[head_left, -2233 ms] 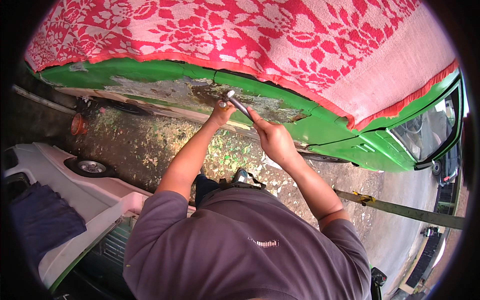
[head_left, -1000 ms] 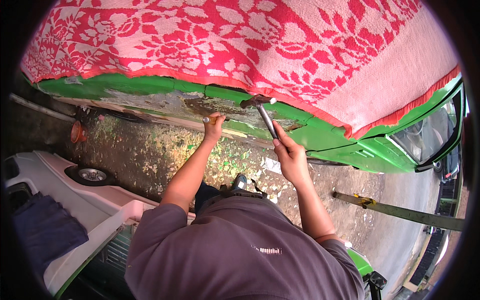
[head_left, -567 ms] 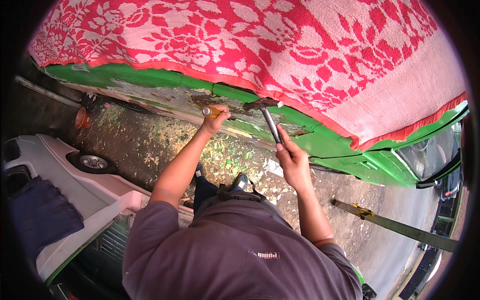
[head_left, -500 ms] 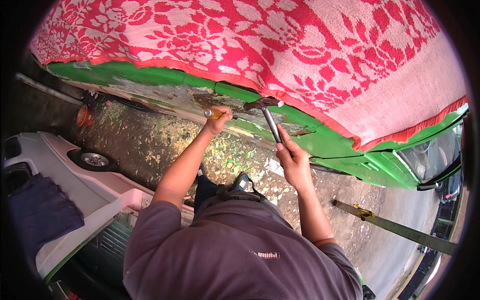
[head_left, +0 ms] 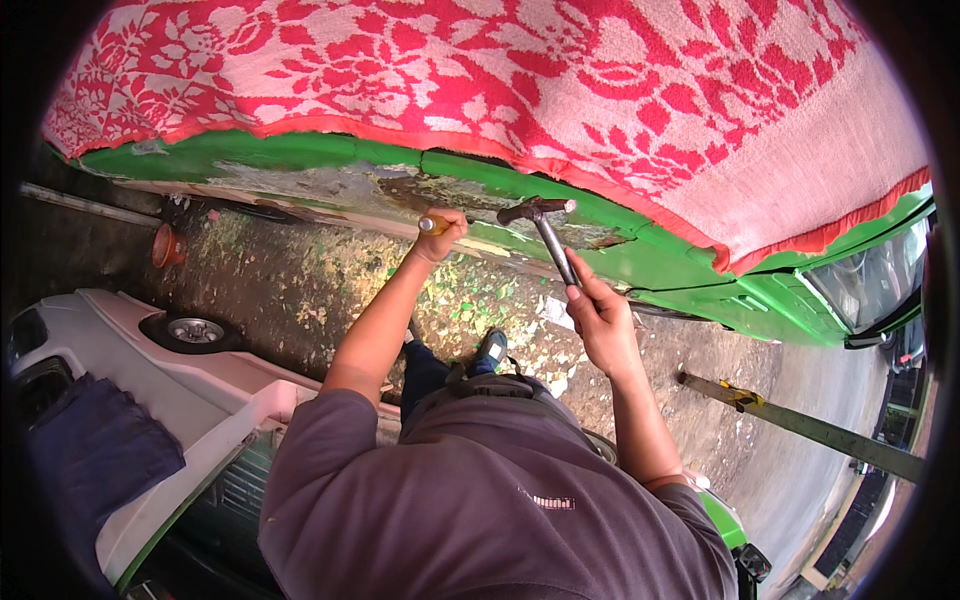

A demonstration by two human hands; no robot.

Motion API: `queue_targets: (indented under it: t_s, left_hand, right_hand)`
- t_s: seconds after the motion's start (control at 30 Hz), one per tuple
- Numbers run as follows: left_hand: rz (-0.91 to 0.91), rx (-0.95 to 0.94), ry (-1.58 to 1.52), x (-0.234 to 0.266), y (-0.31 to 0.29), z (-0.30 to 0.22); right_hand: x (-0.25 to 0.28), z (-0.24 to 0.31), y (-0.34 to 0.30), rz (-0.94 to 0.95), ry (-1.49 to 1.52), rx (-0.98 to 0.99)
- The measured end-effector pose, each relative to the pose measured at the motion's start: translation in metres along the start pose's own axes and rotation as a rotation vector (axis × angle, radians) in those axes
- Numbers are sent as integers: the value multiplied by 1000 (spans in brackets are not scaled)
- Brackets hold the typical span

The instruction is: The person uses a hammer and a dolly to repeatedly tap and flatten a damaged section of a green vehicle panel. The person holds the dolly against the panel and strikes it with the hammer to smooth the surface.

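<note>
My left hand [head_left: 452, 232] is closed round a tool with an amber handle [head_left: 433, 224] and a metal-capped butt; its working end is hidden, so I cannot tell if it is a chisel or a screwdriver. It is held against or just in front of the green car's side [head_left: 340, 188], where paint is stripped to grey and rusty brown patches. To the right, my right hand [head_left: 606, 325] grips the shaft of a hammer [head_left: 552, 240]. The hammer's head is raised a short way right of the amber handle, apart from it.
A red and pink floral towel [head_left: 470, 80] covers the car's top. Paint flakes litter the ground [head_left: 330, 270]. Behind me on the left stands a pale car body [head_left: 150, 350] with a dark cloth [head_left: 100, 435] on it. A post [head_left: 810, 422] lies across the right; an orange container [head_left: 168, 246] sits far left.
The view has shifted slightly. Both hands appear a little farther right and lower against the car's side, still holding the hammer and the amber-handled tool.
</note>
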State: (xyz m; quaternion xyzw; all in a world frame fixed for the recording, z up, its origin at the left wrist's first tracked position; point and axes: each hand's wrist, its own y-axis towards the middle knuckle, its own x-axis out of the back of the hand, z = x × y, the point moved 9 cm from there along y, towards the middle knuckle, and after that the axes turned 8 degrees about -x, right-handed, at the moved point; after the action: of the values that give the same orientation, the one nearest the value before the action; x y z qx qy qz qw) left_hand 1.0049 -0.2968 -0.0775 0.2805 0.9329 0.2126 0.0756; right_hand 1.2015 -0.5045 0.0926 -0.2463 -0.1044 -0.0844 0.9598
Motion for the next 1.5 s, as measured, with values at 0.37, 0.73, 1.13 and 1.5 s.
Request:
queue_targets:
  t_s: [0.37, 0.73, 1.13, 1.5]
  left_hand:
    - [106, 91, 1, -1, -2, 3]
    - [190, 80, -1, -16, 14, -10]
    - [278, 49, 94, -20, 15, 0]
    - [-143, 125, -119, 13, -7, -12]
  right_hand:
    - [-5, 1, -1, 25, 44, 8]
    - [-9, 5, -5, 35, 37, 11]
    - [-11, 2, -8, 63, 51, -16]
    - [-11, 5, -8, 88, 116, 23]
